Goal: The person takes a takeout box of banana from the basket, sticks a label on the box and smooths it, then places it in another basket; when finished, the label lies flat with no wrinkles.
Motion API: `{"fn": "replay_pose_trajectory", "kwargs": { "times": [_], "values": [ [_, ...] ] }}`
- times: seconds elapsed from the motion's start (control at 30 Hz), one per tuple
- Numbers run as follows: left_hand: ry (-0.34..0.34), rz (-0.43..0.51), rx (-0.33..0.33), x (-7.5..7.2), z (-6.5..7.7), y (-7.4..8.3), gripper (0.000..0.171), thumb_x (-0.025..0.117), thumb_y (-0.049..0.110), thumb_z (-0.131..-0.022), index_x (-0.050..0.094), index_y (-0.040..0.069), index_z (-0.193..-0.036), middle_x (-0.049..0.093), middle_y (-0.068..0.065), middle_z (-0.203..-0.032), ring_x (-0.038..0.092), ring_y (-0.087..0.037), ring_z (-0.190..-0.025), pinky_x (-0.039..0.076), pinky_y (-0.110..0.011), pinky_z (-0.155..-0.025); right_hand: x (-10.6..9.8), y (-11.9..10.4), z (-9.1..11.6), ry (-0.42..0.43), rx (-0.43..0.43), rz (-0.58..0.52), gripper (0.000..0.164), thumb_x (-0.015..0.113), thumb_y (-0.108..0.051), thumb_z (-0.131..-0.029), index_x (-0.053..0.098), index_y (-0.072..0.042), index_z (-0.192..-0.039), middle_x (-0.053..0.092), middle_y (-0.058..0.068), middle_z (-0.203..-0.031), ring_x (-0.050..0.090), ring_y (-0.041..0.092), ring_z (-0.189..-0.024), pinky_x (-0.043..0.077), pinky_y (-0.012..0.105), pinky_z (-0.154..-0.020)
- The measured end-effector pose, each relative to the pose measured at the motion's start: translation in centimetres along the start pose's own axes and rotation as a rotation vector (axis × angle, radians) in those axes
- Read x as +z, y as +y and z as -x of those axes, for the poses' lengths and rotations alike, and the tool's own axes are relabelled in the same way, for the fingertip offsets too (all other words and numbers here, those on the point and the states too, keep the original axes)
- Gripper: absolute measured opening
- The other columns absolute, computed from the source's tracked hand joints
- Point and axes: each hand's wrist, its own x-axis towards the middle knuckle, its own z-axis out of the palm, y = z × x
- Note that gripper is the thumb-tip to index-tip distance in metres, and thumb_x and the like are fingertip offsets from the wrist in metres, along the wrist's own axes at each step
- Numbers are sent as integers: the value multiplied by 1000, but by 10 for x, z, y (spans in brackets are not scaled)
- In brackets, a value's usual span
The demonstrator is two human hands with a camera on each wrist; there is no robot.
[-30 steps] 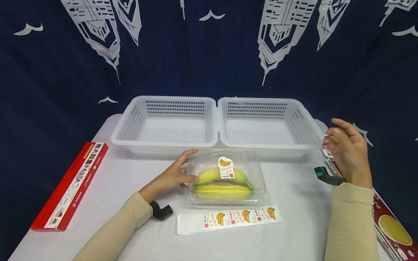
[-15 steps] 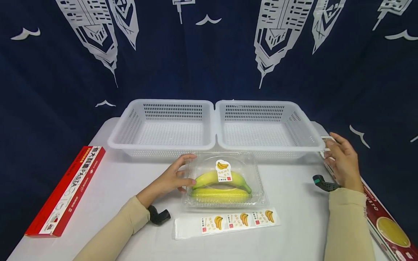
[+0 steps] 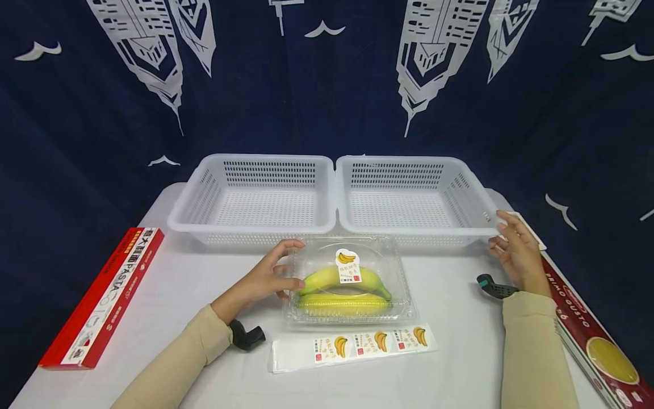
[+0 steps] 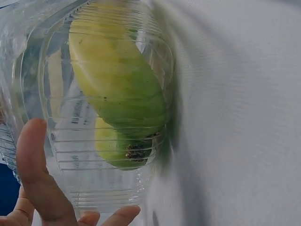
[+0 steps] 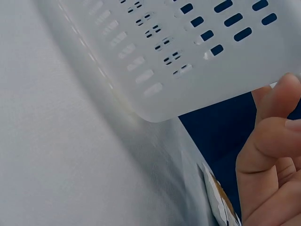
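Note:
A clear plastic clamshell container [image 3: 403,272] sits mid-table with a banana [image 3: 322,279] and a corn cob [image 3: 342,304] inside. A banana sticker [image 3: 348,266] is on its lid. My left hand [image 3: 268,278] holds the container's left side, thumb and fingers spread around it; in the left wrist view one digit [image 4: 35,165] lies against the clear wall. My right hand [image 3: 518,255] is at the near right corner of the right white basket [image 3: 414,232]. In the right wrist view its fingertips [image 5: 288,89] pinch the basket's rim, partly cut off by the frame edge.
A second white basket [image 3: 250,229] stands left of the first. Below the container lies a strip of banana stickers [image 3: 293,355]. A red pasta box [image 3: 102,301] lies at the left edge, a dark red PRIMO GUSTO box [image 3: 582,318] at the right. A navy curtain [image 3: 306,102] hangs behind.
My right hand has come down from the air beside the right basket, passed over the dark red box's far end, then shifted left to the basket's corner. The left hand stays at the container.

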Motion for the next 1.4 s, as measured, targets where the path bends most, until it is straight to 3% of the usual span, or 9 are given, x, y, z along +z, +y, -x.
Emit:
{"fn": "replay_pose_trajectory", "kwargs": {
  "times": [0.2, 0.67, 1.03, 1.4],
  "values": [
    [6, -5, -3, -2, 0, 1, 83, 79, 3, -84, 39, 8, -156, 18, -28, -170, 31, -65, -150, 60, -31, -56, 1, 4, 0, 14, -25, 8, 33, 54, -4, -112, 76, -22, -128, 66, -2, -114, 68, 12, -78, 55, 21, -63],
    [-72, 12, -12, -4, 8, 14, 79, 79, 4, -87, 38, 7, -154, 15, -29, -170, 36, -63, -148, 57, -28, -55, 5, 9, -1, 64, -51, -9, 30, 55, -5, -112, 74, -21, -129, 60, -1, -120, 68, 13, -78, 58, 21, -62],
    [-87, 17, -25, 0, 20, 34, 75, 78, 7, -87, 41, 10, -152, 19, -25, -170, 38, -57, -150, 58, -28, -56, 6, 12, 0, 67, -82, -33, 30, 53, -4, -112, 72, -18, -131, 63, 2, -116, 69, 14, -77, 59, 22, -61],
    [-82, 11, 31, 0, 33, 56, 75, 79, 7, -88, 41, 8, -152, 20, -26, -169, 38, -57, -149, 61, -33, -58, 9, 13, 1, 84, -87, -38, 28, 55, -6, -112, 73, -19, -129, 61, 1, -119, 69, 14, -76, 59, 22, -60]
  ]
}}
